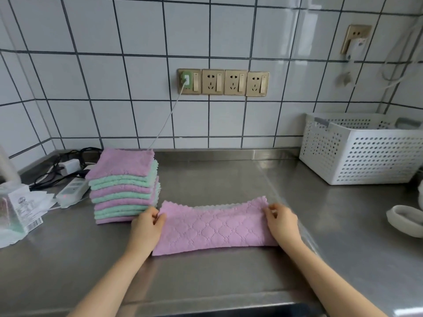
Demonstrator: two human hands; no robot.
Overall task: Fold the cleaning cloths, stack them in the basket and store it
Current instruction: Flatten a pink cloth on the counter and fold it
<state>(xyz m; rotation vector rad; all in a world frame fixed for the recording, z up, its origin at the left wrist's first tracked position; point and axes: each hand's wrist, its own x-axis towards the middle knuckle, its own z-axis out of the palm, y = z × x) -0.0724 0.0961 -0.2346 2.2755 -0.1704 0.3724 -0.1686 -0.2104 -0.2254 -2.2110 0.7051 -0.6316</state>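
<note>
A pink cloth [215, 227] (quilted, with zigzag edges) is lying folded in half near the front edge of the counter [229, 271]. The left hand [146, 227] and right hand [282, 223] are pinching its two ends. The basket [364, 152] is standing at the back right corner.

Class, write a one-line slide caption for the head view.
Both hands pinch a folded pink cloth beside the stack; basket waits.

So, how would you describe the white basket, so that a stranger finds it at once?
Look along the steel counter to its far right end, against the tiled wall. The white basket stands there, well apart from the stack of cloths on the left. It is the only rigid box, with walls full of small holes.
</note>
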